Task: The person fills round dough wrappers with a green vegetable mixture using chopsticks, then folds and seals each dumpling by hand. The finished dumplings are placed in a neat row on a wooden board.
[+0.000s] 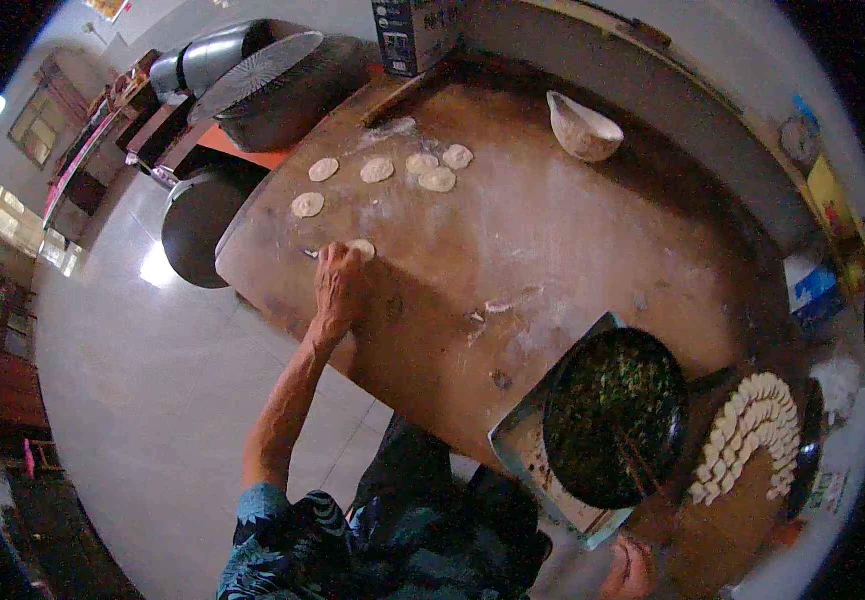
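Note:
My left hand (339,281) reaches over the wooden table (552,232), its curled fingers at the left edge of a round dough wrapper (361,249). The fingertips are partly hidden, but they appear to pinch the wrapper. Farther off lie several more flat wrappers (377,170), some of them overlapping. At the bottom edge, partly cut off, is my right hand (627,566) with bent fingers; whether it holds anything is unclear. Near it, a black bowl (676,435) of chopped green filling (612,405) has chopsticks (639,461) leaning in it.
Under the bowl is a flat box or tray (530,450). Curved rows of dumplings (747,427) lie at the right. A pale scoop-shaped vessel (582,131) stands at the back. A rolling pin (402,97) lies near a printed box (414,37). Large pots (282,112) stand beyond the table's left edge.

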A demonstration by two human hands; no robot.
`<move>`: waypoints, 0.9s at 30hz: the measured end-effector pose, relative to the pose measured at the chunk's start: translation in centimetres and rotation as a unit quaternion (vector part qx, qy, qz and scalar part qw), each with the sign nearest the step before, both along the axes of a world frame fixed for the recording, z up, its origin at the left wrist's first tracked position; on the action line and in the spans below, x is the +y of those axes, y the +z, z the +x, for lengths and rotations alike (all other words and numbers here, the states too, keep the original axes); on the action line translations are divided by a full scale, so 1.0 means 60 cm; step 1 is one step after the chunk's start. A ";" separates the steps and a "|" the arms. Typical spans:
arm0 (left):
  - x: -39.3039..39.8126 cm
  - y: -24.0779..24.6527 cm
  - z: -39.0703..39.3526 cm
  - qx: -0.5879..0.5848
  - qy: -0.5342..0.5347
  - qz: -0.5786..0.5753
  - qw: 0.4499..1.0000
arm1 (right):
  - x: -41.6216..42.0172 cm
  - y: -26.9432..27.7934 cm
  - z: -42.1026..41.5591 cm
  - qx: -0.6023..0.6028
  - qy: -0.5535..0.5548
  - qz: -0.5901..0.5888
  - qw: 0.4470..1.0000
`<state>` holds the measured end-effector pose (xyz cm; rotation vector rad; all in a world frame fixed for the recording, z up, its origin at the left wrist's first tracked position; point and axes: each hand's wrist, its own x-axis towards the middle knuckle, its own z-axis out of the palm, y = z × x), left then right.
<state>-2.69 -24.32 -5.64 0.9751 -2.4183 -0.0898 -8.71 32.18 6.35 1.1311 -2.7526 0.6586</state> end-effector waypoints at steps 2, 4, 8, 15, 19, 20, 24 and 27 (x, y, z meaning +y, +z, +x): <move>0.047 -0.012 0.039 0.029 0.008 0.034 0.999 | 0.021 -0.026 0.012 -0.075 -0.032 -0.018 0.997; 0.082 -0.035 0.072 0.105 0.024 0.105 0.989 | 0.061 -0.059 0.023 -0.189 -0.074 -0.029 0.979; 0.133 -0.012 0.097 0.180 0.116 0.146 0.966 | 0.087 -0.101 0.034 -0.195 -0.177 -0.104 0.959; 0.128 -0.044 0.145 0.337 0.174 0.187 0.906 | 0.044 -0.102 0.033 -0.331 -0.402 -0.343 0.782; 0.154 -0.026 0.101 0.254 0.247 0.244 0.903 | 0.031 -0.104 0.025 -0.337 -0.376 -0.395 0.768; 0.157 -0.025 0.089 0.250 0.246 0.258 0.900 | 0.032 -0.111 0.024 -0.334 -0.356 -0.404 0.773; 0.111 -0.127 0.133 0.406 0.117 0.248 0.872 | 0.005 -0.098 0.009 -0.344 -0.347 -0.455 0.744; 0.126 -0.132 0.140 0.530 0.035 0.367 0.764 | 0.029 -0.128 -0.007 -0.358 -0.281 -0.470 0.757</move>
